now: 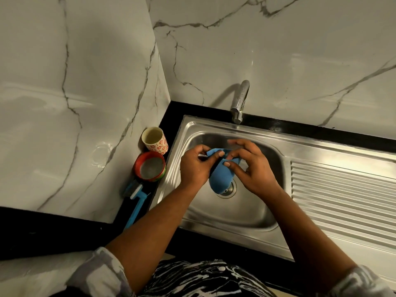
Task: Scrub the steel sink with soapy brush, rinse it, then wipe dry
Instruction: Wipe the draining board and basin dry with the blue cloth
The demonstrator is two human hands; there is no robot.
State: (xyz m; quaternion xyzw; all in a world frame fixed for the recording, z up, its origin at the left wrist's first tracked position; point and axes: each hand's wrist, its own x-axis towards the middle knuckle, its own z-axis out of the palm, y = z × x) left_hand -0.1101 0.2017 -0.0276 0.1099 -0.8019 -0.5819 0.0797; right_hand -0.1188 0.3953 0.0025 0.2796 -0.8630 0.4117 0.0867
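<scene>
The steel sink (pixel 225 213) fills the middle of the view, with its drain (pixel 229 190) partly covered by a hanging blue cloth (pixel 220 179). Both hands hold this cloth above the basin. My left hand (pixel 196 166) grips its upper left edge, thumb on top. My right hand (pixel 250 166) pinches the upper right part between thumb and fingers. A blue-handled brush (pixel 137 202) lies on the black counter left of the sink, bristles pointing to the wall. The tap (pixel 241 99) stands behind the basin, with no water running.
A patterned cup (pixel 154 139) and a red round container (pixel 150 167) stand in the corner left of the sink. The ribbed drainboard (pixel 342 194) extends to the right. Marble walls (pixel 85 82) close in the left and back sides.
</scene>
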